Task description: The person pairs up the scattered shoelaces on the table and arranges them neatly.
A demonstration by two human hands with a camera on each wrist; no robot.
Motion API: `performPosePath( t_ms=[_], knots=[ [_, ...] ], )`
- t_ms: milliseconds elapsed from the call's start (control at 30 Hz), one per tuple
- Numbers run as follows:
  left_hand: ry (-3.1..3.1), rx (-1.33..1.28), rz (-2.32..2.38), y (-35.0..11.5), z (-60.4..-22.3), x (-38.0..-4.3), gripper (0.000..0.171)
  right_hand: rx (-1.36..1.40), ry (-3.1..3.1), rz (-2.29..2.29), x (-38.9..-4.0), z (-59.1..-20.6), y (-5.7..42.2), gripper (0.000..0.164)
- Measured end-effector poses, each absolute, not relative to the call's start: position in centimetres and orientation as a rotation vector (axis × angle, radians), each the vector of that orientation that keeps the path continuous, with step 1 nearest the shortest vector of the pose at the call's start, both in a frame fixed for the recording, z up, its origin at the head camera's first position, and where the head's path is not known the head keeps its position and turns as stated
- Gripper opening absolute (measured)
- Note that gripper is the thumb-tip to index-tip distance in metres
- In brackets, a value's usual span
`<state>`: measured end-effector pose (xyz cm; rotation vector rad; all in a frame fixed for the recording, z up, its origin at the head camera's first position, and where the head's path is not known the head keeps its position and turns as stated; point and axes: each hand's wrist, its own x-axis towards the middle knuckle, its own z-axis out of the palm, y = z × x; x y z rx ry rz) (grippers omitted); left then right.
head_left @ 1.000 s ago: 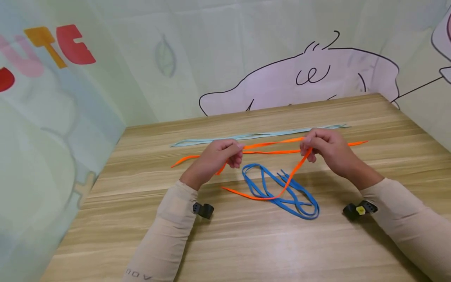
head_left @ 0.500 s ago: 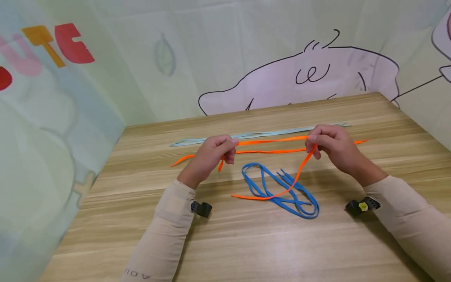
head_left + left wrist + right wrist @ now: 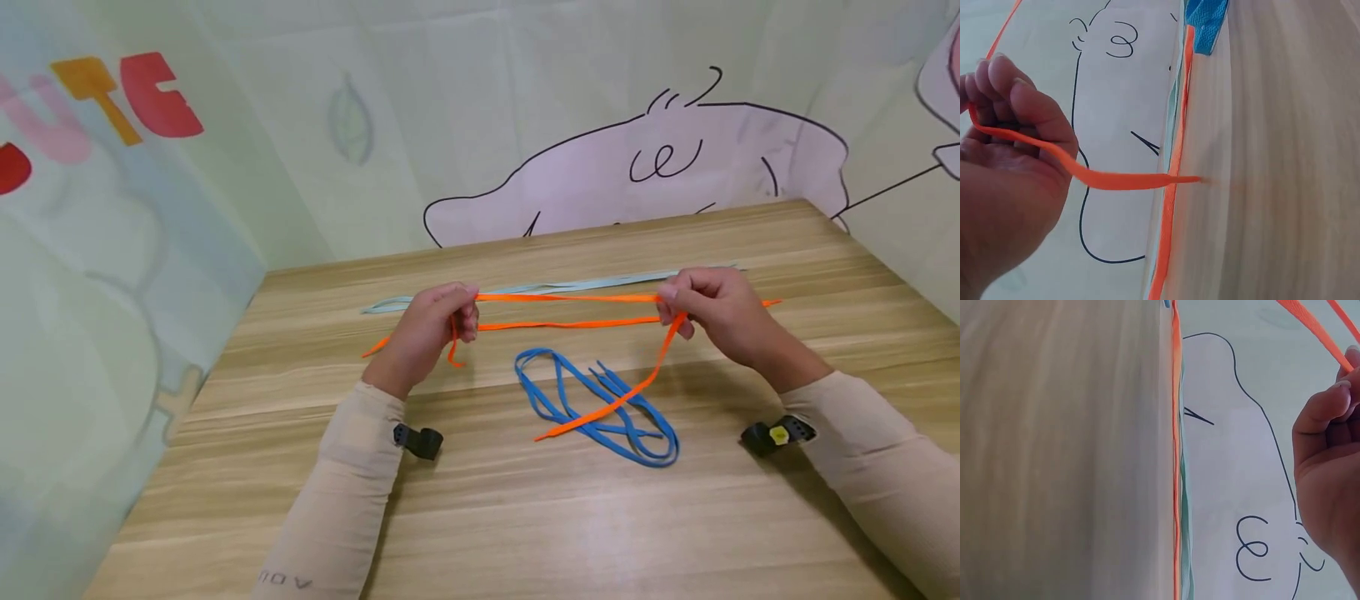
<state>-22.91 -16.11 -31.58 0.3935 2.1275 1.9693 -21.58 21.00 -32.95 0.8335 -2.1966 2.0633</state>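
Observation:
Both hands hold one flat orange shoelace [image 3: 562,297], stretched nearly straight between them above the table. My left hand [image 3: 427,337] pinches it between thumb and fingers. A short tail [image 3: 1116,181] of it crosses the palm in the left wrist view and hangs down. On the other side, my right hand [image 3: 716,317] pinches the lace too, and a longer end slants down across a blue shoelace [image 3: 658,464] that lies in loose loops. Behind the held lace, a second orange shoelace [image 3: 555,325] lies lengthwise on the table, partly hidden by both hands.
A pale teal shoelace [image 3: 630,279], folded lengthwise, lies farther back on the wood-grain table [image 3: 480,517]. Printed cloth [image 3: 450,125] hangs behind the table and along its left side.
My hands have moved apart, the left one leftward and the right one slightly rightward, so the orange span is longer. The right-hand loose end has slid rightward over the blue shoelace.

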Motion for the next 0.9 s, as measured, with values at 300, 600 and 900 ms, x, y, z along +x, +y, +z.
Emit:
performPosePath(
  t_ms=[300,600,900],
  knots=[
    [2.168,0.347,1.968,-16.1,-32.0,-23.2,0.039,0.923,-2.158,2.136,-21.8,-33.1,22.0,0.02],
    [2.086,0.444,2.084,-16.2,-31.9,-23.0,0.034,0.978,-2.123,2.164,-22.0,-32.9,22.4,0.026],
    [2.079,0.431,2.14,-16.6,-31.7,-22.9,0.033,0.984,-2.127,2.181,-22.4,-32.9,23.1,0.027]
  ],
)
